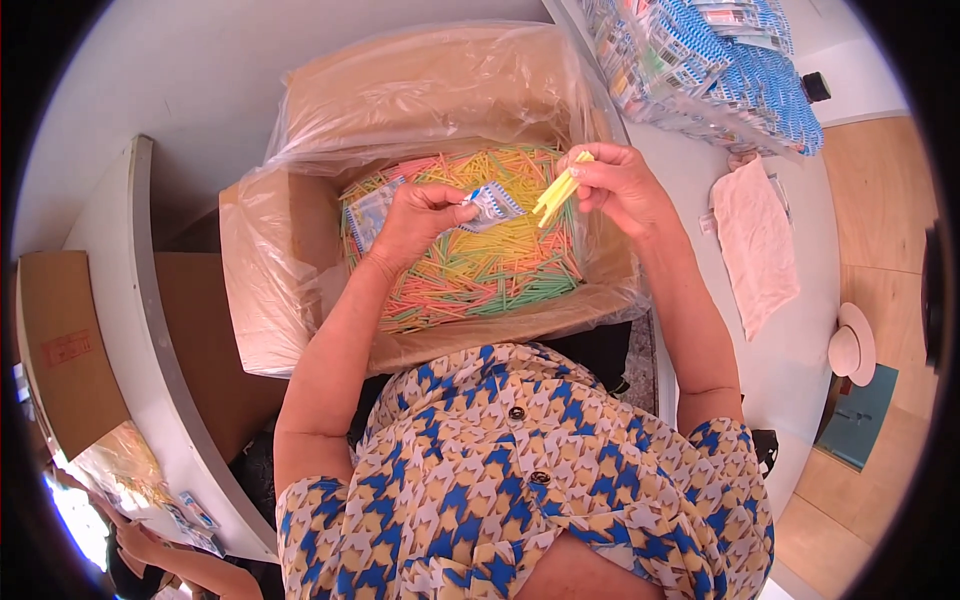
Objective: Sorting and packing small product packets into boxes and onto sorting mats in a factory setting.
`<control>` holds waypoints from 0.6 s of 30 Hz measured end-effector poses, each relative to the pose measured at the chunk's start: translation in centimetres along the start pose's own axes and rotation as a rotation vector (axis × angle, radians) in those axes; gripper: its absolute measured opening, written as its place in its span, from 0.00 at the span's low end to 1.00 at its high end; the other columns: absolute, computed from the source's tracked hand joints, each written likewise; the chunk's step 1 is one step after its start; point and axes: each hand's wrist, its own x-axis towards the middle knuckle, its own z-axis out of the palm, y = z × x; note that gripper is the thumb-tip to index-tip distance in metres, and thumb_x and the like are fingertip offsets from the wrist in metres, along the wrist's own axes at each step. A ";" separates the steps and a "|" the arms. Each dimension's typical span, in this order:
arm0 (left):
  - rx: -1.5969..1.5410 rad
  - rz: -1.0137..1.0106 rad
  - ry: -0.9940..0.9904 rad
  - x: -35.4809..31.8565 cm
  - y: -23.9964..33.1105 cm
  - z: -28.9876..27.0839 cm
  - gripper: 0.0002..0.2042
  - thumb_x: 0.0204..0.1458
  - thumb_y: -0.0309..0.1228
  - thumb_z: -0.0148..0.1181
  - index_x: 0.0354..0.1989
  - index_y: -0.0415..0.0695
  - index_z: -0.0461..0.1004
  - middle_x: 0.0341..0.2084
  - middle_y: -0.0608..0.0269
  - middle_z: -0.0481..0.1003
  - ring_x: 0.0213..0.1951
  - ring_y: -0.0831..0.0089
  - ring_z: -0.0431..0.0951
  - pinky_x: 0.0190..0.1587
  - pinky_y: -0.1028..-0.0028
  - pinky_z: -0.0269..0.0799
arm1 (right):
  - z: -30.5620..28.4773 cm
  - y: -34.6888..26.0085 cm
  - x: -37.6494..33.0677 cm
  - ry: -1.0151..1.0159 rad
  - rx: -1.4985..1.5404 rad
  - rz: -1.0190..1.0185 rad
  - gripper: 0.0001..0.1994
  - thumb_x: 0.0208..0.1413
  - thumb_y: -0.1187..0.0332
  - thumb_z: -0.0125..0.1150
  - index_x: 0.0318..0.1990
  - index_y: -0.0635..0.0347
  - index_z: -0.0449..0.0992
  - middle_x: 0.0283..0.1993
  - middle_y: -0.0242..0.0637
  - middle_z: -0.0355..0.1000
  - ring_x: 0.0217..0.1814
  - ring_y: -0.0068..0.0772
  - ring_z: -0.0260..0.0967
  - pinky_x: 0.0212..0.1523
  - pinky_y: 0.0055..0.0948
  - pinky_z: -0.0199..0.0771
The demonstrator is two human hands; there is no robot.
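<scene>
My left hand (412,222) pinches the edge of a small clear packet (496,203) with blue-and-white printing, between thumb and fingers. To its right, my right hand (622,188) is closed on a small bunch of thin yellow sticks (556,196), which slant down toward the packet without visibly entering it. Both hands are above a cardboard box (262,262) lined with clear plastic. Inside lies a heap of thin loose sticks (440,290) in yellow, pink, orange and green. Another printed packet (368,214) rests on the heap beside my left hand.
A large clear bag of blue-and-white packets (690,70) stands on the white table (790,370) at the far right. Near it lies a pink cloth (757,245). A white partition (150,280) rises at left; beyond it another person's arm (180,562) shows.
</scene>
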 end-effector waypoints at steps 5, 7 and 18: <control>0.031 0.017 -0.011 -0.1 0.1 0.4 0.08 0.48 0.23 0.65 0.37 0.38 0.80 0.28 0.66 0.79 0.31 0.84 0.75 0.37 0.81 0.72 | 1.3 0.1 0.5 -0.064 0.113 0.059 0.09 0.52 0.72 0.61 0.39 0.67 0.76 0.25 0.30 0.72 0.22 0.15 0.69 0.22 0.15 0.76; 0.001 -0.008 -0.058 0.0 -0.1 0.4 0.08 0.48 0.23 0.64 0.38 0.37 0.80 0.31 0.65 0.79 0.34 0.81 0.76 0.39 0.79 0.73 | 1.5 0.4 0.8 -0.039 0.078 0.096 0.09 0.52 0.73 0.62 0.39 0.67 0.75 0.26 0.30 0.72 0.23 0.15 0.70 0.22 0.14 0.76; 0.021 -0.056 -0.059 -0.2 0.1 0.0 0.07 0.49 0.24 0.64 0.37 0.37 0.80 0.29 0.67 0.79 0.33 0.83 0.74 0.38 0.80 0.72 | 4.6 0.3 0.3 0.075 -0.333 -0.146 0.08 0.51 0.72 0.63 0.37 0.66 0.77 0.28 0.31 0.73 0.25 0.16 0.70 0.26 0.16 0.71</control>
